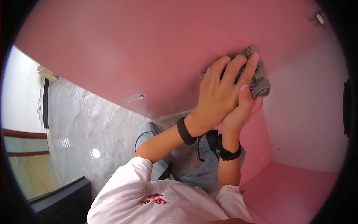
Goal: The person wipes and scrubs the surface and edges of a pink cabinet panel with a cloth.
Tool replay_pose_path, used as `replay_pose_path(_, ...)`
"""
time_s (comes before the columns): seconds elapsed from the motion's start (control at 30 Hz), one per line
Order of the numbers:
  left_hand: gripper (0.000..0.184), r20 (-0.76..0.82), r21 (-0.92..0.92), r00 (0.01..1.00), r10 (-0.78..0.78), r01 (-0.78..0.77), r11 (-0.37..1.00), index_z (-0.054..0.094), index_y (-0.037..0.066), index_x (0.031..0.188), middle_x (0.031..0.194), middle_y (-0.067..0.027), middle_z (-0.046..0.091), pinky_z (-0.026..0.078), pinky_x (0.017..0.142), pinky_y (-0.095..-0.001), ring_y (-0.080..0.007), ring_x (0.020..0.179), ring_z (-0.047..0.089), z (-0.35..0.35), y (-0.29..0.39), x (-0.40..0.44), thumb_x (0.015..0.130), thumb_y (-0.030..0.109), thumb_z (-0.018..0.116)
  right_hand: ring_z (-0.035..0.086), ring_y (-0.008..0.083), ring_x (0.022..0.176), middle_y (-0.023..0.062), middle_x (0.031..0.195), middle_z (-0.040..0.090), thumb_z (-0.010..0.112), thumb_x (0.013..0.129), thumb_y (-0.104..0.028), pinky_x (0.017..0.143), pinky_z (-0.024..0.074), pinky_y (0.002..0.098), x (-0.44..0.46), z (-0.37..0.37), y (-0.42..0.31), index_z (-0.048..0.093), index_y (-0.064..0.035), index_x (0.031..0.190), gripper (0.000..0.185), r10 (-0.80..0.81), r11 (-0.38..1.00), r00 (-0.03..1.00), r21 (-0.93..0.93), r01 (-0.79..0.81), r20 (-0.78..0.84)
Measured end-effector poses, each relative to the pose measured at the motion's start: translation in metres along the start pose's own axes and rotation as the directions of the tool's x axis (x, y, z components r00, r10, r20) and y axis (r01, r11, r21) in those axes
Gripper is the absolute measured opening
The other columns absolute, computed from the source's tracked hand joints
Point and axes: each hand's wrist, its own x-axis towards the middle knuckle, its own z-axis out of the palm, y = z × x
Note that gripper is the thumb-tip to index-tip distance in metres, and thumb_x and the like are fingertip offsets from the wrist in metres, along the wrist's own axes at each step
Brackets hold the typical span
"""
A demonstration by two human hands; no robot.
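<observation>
A grey cloth (260, 87) is bunched against a large pink panel (130, 48), toward its right part. My left hand (220, 87) lies over the cloth with its fingers bent around it, a black band on the wrist. Beside and partly beneath it, my right hand (244, 106) also grips the cloth, its thumb up against the left hand. A black band circles that wrist too. Some of the right hand's fingers are hidden by the cloth and the left hand.
Below the panel is a grey marbled floor (78, 119). A silver metal fitting (135, 98) sits at the panel's lower edge, and a hinge (319, 18) at the upper right. A pink surface (283, 190) lies lower right, beside a pale wall (305, 112). Black furniture (65, 199) stands lower left.
</observation>
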Motion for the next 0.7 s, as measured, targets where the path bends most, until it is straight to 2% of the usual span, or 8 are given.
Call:
replay_pose_path(0.07, 0.058, -0.097, 0.053, 0.994, -0.042, 0.047, 0.998, 0.07, 0.011, 0.132, 0.115, -0.0053, 0.063, 0.053, 0.08, -0.0371, -0.0288, 0.099, 0.059, -0.01, -0.004, -0.005, 0.074, 0.018, 0.072, 0.056, 0.0207, 0.113, 0.0118, 0.126, 0.057, 0.064, 0.09, -0.026, 0.099, 0.0451, 0.0359, -0.003, 0.004, 0.007, 0.052, 0.0096, 0.136, 0.059, -0.259, 0.965, 0.944, 0.013, 0.262, 0.203)
replay_pose_path(0.2, 0.056, -0.166, 0.165, 0.978, -0.126, 0.153, 0.974, 0.072, 0.013, 0.128, 0.113, -0.0031, 0.064, 0.053, 0.078, -0.0356, -0.027, 0.096, 0.059, -0.042, -0.008, -0.013, 0.072, 0.017, 0.073, 0.056, 0.0235, 0.113, 0.0133, 0.126, 0.055, 0.066, 0.089, -0.031, 0.098, 0.0449, 0.0383, -0.024, 0.023, 0.004, 0.052, 0.0098, 0.136, 0.064, -0.206, 0.977, 0.94, 0.007, 0.212, 0.273)
replay_pose_path(0.3, 0.061, -0.125, 0.212, 0.978, -0.168, 0.192, 0.958, 0.07, 0.013, 0.133, 0.119, -0.0056, 0.061, 0.051, 0.086, -0.041, -0.0308, 0.104, 0.057, -0.069, -0.018, -0.024, 0.073, 0.012, 0.074, 0.055, 0.0244, 0.113, 0.0142, 0.124, 0.054, 0.069, 0.088, -0.031, 0.098, 0.0449, 0.0396, -0.044, 0.039, 0.003, 0.053, 0.0092, 0.135, 0.064, -0.055, 0.998, 0.959, 0.044, 0.045, 0.279)
replay_pose_path(0.37, 0.056, -0.202, 0.249, 0.959, -0.198, 0.246, 0.937, 0.074, 0.014, 0.126, 0.115, -0.0019, 0.063, 0.053, 0.077, -0.0374, -0.0276, 0.099, 0.057, -0.083, -0.026, -0.029, 0.07, 0.012, 0.073, 0.055, 0.0238, 0.113, 0.0142, 0.121, 0.053, 0.07, 0.088, -0.029, 0.097, 0.0457, 0.0398, -0.052, 0.045, 0.006, 0.053, 0.009, 0.135, 0.063, -0.094, 0.994, 0.917, -0.012, 0.108, 0.387)
replay_pose_path(0.5, 0.057, -0.242, 0.346, 0.935, -0.26, 0.334, 0.877, 0.073, 0.013, 0.129, 0.118, -0.0039, 0.061, 0.052, 0.086, -0.0394, -0.0292, 0.104, 0.056, -0.114, -0.038, -0.041, 0.072, 0.01, 0.073, 0.057, 0.0255, 0.111, 0.0151, 0.119, 0.055, 0.071, 0.089, -0.026, 0.095, 0.047, 0.0403, -0.073, 0.069, 0.008, 0.055, 0.0054, 0.134, 0.057, -0.126, 0.99, 0.85, 0.012, 0.14, 0.511)
replay_pose_path(0.53, 0.055, -0.228, 0.349, 0.933, -0.279, 0.345, 0.871, 0.072, 0.01, 0.132, 0.119, -0.0062, 0.061, 0.05, 0.089, -0.0414, -0.03, 0.106, 0.055, -0.123, -0.041, -0.045, 0.077, 0.01, 0.072, 0.059, 0.0276, 0.109, 0.0161, 0.117, 0.056, 0.072, 0.087, -0.021, 0.093, 0.0486, 0.0403, -0.076, 0.075, 0.011, 0.057, 0.0036, 0.133, 0.055, -0.171, 0.977, 0.822, -0.017, 0.215, 0.544)
replay_pose_path(0.63, 0.052, -0.288, 0.256, 0.88, -0.378, 0.451, 0.855, 0.069, 0.007, 0.134, 0.122, -0.0082, 0.059, 0.048, 0.09, -0.0423, -0.0307, 0.108, 0.055, -0.144, -0.049, -0.052, 0.082, 0.01, 0.071, 0.058, 0.0258, 0.114, 0.0158, 0.124, 0.057, 0.067, 0.089, -0.023, 0.1, 0.0463, 0.0394, -0.088, 0.094, 0.005, 0.055, 0.0082, 0.135, 0.056, -0.162, 0.975, 0.755, -0.016, 0.222, 0.635)
replay_pose_path(0.7, 0.049, -0.299, 0.312, 0.885, -0.356, 0.443, 0.84, 0.067, 0.003, 0.136, 0.123, -0.0109, 0.058, 0.046, 0.092, -0.0432, -0.0312, 0.109, 0.054, -0.155, -0.053, -0.057, 0.087, 0.01, 0.068, 0.059, 0.0268, 0.11, 0.0158, 0.121, 0.058, 0.068, 0.088, -0.021, 0.097, 0.0474, 0.0393, -0.098, 0.108, 0.004, 0.057, 0.006, 0.134, 0.054, -0.163, 0.977, 0.732, 0.007, 0.212, 0.661)
